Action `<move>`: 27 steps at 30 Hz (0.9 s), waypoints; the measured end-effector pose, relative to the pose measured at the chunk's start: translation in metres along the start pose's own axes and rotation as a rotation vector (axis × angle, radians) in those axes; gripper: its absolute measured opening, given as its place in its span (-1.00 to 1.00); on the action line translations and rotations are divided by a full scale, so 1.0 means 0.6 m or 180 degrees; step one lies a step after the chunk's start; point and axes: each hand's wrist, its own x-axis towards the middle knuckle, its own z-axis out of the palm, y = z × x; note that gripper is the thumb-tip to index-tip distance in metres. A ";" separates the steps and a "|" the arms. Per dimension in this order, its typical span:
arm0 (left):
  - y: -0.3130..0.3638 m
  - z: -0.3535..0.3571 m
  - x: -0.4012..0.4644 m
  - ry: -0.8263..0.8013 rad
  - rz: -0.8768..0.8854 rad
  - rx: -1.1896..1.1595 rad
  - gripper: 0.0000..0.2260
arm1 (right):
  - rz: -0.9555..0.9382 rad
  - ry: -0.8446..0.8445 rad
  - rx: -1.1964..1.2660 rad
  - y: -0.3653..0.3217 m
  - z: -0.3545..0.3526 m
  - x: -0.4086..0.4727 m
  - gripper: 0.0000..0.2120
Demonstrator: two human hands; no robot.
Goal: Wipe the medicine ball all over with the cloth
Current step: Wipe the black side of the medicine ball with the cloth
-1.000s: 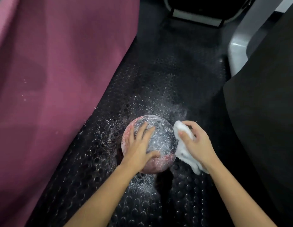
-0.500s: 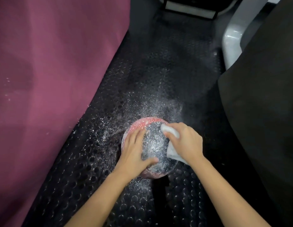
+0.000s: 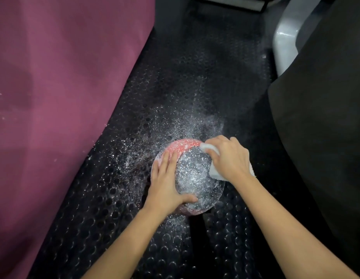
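Observation:
A red and black medicine ball (image 3: 195,174), speckled with white powder, sits on a black studded floor mat (image 3: 195,81). My left hand (image 3: 167,182) lies flat on the ball's left side with straight fingers and the thumb across the front. My right hand (image 3: 229,156) grips a white cloth (image 3: 214,173) and presses it on the ball's upper right side. Part of the cloth is hidden under the hand.
A maroon padded surface (image 3: 60,87) rises along the left. A black padded block (image 3: 324,121) stands at the right, with a grey-white machine part (image 3: 285,41) behind it. White powder is scattered on the mat around the ball.
My right hand has moved with the cloth from the ball's right side up onto its upper right top. The ball has turned a little, showing more red at the far edge.

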 end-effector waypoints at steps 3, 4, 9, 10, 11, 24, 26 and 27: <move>0.008 0.008 -0.007 0.0053 -0.0003 0.0063 0.20 | -0.0179 0.0082 -0.0462 -0.015 0.007 -0.005 -0.74; 0.011 0.008 -0.008 0.0048 -0.0009 0.0113 0.19 | -0.0332 0.0152 -0.0552 -0.022 0.007 -0.010 -0.76; 0.017 0.005 -0.011 0.0038 -0.0029 0.0172 0.18 | -0.0521 0.0071 -0.0808 -0.010 -0.001 -0.007 -0.72; 0.019 0.007 -0.012 0.0032 -0.0008 0.0193 0.18 | -0.0292 0.0010 -0.0693 0.003 -0.003 -0.003 -0.71; 0.023 0.009 -0.013 0.0038 0.0018 0.0206 0.18 | -0.0119 0.0025 -0.0594 0.008 -0.004 -0.004 -0.72; 0.049 0.018 -0.007 0.0009 -0.0003 0.0392 0.18 | -0.0643 0.0310 -0.0637 -0.024 -0.002 -0.027 -0.80; 0.047 0.018 -0.010 -0.0001 0.0027 0.0393 0.18 | -0.0595 0.0236 -0.0666 -0.008 0.000 -0.023 -0.77; 0.046 0.017 -0.011 0.0006 0.0060 0.0393 0.18 | -0.0329 0.0132 -0.0562 0.006 -0.002 -0.019 -0.76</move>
